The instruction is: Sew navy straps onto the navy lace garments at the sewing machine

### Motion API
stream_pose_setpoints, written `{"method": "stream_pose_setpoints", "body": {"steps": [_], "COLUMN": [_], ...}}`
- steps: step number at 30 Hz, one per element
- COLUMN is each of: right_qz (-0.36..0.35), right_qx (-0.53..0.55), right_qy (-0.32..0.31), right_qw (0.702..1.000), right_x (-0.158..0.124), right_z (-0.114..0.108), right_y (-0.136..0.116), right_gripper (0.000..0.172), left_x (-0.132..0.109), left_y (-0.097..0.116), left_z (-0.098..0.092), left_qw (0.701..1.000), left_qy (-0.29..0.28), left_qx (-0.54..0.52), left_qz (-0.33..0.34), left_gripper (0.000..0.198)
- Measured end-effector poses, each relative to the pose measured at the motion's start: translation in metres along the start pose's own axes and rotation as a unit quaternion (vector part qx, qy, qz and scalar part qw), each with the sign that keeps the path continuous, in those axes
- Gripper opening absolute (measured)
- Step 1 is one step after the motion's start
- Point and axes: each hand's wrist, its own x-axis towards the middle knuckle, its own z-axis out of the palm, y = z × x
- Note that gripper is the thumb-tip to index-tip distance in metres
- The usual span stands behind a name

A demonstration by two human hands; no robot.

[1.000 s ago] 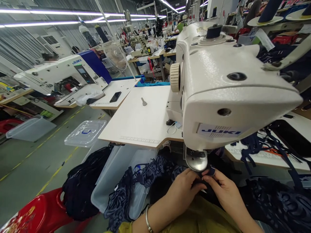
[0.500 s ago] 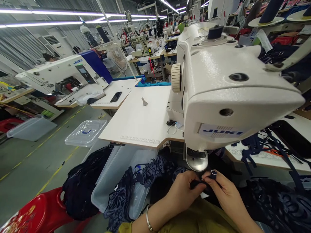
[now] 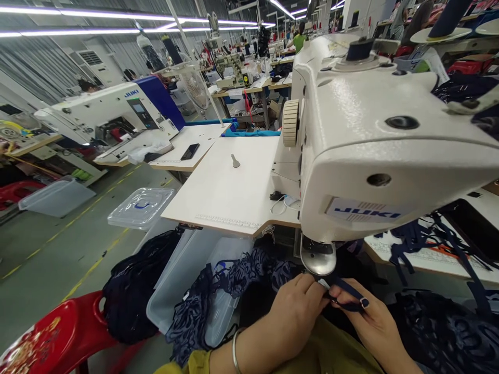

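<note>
My left hand (image 3: 298,311) and my right hand (image 3: 370,324) meet just below the head of a white JUKI sewing machine (image 3: 374,150). Both pinch a narrow navy strap (image 3: 348,290) that runs between them under the machine's shiny metal foot area (image 3: 317,259). The fingers of each hand are closed on the strap. My left wrist wears a silver bangle (image 3: 235,353). Dark navy lace fabric (image 3: 249,267) lies bunched to the left of my hands.
A white table extension (image 3: 226,189) juts left of the machine. Below it stand a clear plastic bin (image 3: 183,291) with navy lace, a dark fabric heap (image 3: 136,283) and a red stool (image 3: 50,337). Loose navy straps (image 3: 424,239) lie right. More sewing stations fill the hall.
My right hand has slid a little down and to the right along the strap, stretching it out. My view has shifted slightly to the left, so the machine sits further right in the picture.
</note>
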Motion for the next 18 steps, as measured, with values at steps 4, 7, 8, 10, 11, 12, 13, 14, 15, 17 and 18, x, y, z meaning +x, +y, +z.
{"method": "stream_pose_setpoints", "body": {"steps": [4, 7, 8, 10, 11, 12, 13, 14, 15, 17, 18], "right_qz": [-0.029, -0.029, -0.024, -0.004, 0.012, 0.033, 0.059, 0.086, 0.113, 0.156, 0.169], "right_qx": [-0.021, -0.019, -0.018, -0.028, -0.036, -0.041, -0.04, -0.032, -0.018, 0.014, 0.027], "right_qy": [-0.004, -0.002, 0.0, 0.01, 0.018, 0.028, 0.035, 0.039, 0.038, 0.025, 0.018], "right_qw": [0.999, 0.999, 1.0, 1.0, 0.999, 0.998, 0.997, 0.995, 0.993, 0.987, 0.985], "right_x": [0.0, 0.001, 0.001, -0.001, -0.003, -0.004, -0.005, -0.006, -0.005, 0.0, 0.005], "right_z": [-0.003, -0.003, -0.003, -0.002, -0.001, 0.0, 0.0, 0.0, 0.0, -0.003, -0.004], "right_y": [-0.002, -0.004, -0.003, -0.001, 0.001, 0.002, 0.002, 0.001, -0.001, -0.01, -0.016], "right_gripper": [0.016, 0.016, 0.016, 0.015, 0.015, 0.014, 0.014, 0.013, 0.012, 0.013, 0.014], "left_x": [-0.001, -0.001, 0.0, 0.001, 0.002, 0.002, 0.003, 0.004, 0.005, 0.007, 0.009], "left_y": [0.0, 0.002, 0.002, 0.003, 0.003, 0.003, 0.003, 0.003, 0.003, 0.003, 0.003], "left_z": [-0.001, -0.004, -0.004, -0.004, -0.004, -0.004, -0.005, -0.006, -0.009, -0.018, -0.025], "left_qw": [0.999, 0.998, 0.998, 0.998, 0.998, 0.999, 0.999, 1.0, 0.999, 0.997, 0.995], "left_qy": [0.026, 0.027, 0.027, 0.025, 0.023, 0.02, 0.016, 0.01, 0.001, -0.016, -0.022], "left_qx": [0.034, 0.042, 0.043, 0.037, 0.028, 0.017, 0.003, -0.014, -0.033, -0.077, -0.096], "left_qz": [0.031, 0.043, 0.047, 0.046, 0.043, 0.037, 0.028, 0.016, 0.005, -0.014, -0.02], "left_gripper": [0.007, 0.01, 0.011, 0.014, 0.014, 0.015, 0.017, 0.018, 0.02, 0.025, 0.027]}}
